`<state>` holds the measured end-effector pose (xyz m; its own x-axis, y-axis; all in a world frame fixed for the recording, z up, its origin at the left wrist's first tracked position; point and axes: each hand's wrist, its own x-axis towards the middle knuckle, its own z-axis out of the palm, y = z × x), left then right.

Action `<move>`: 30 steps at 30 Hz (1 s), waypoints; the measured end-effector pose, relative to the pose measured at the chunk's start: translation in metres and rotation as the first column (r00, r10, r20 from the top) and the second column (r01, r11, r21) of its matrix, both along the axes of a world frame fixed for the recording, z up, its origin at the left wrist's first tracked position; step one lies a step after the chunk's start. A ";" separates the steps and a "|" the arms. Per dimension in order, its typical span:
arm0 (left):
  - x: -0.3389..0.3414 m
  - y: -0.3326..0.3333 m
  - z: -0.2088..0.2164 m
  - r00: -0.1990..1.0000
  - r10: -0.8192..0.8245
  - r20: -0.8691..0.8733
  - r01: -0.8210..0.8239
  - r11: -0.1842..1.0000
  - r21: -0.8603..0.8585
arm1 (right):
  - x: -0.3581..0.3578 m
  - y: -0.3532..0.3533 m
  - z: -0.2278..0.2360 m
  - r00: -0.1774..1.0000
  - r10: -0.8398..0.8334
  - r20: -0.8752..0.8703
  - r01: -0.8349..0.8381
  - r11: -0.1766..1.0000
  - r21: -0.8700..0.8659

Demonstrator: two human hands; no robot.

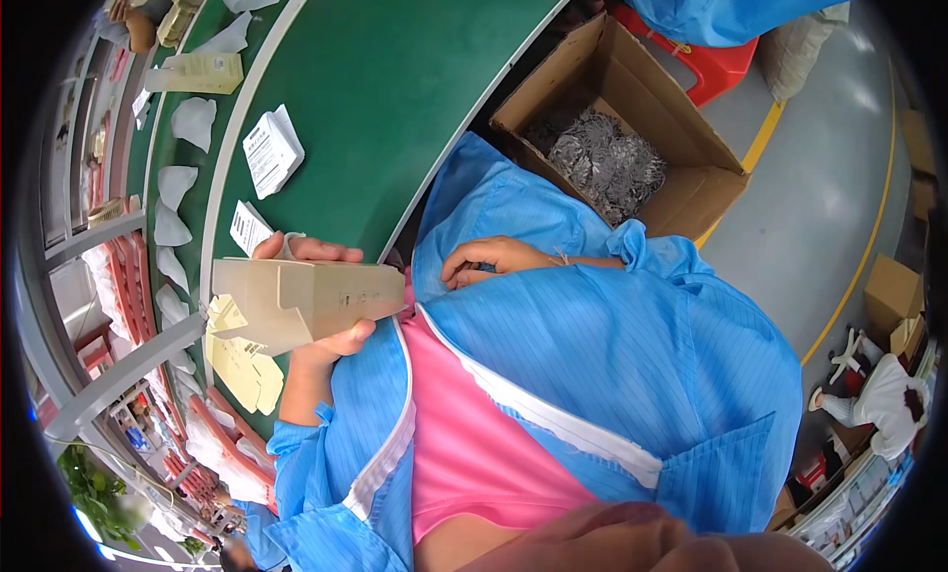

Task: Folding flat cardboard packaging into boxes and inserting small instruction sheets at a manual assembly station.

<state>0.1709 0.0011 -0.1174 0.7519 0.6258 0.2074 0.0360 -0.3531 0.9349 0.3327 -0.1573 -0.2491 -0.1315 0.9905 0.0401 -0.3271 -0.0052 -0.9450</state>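
A pale cream carton point(341, 301) lies across my left hand point(338, 345), which is closed around it. The thumb presses its near side, and fingertips show over its far side. The carton's left end has loose flaps. In front of my body, my right hand point(499, 256) is closed, with its curled fingers against the blue jacket point(592, 345). Anything within those fingers is hidden. Beyond the carton, a folded printed leaflet point(249, 227) is close to my left fingertips. Flat yellow card pieces point(247, 373) lie below the carton's left end.
A stack of printed leaflets point(273, 152) lies on the green table point(365, 88). Behind a rail are white crumpled sheets point(194, 123) and a yellowish box point(202, 74). An open cardboard box point(696, 192) holding grey shredded material point(607, 162) stands at my right.
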 end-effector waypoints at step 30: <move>-0.190 0.066 -0.004 0.889 0.346 0.299 -0.457 0.701 0.547 | -0.185 0.202 0.161 0.951 0.295 -0.092 -0.196 0.804 0.561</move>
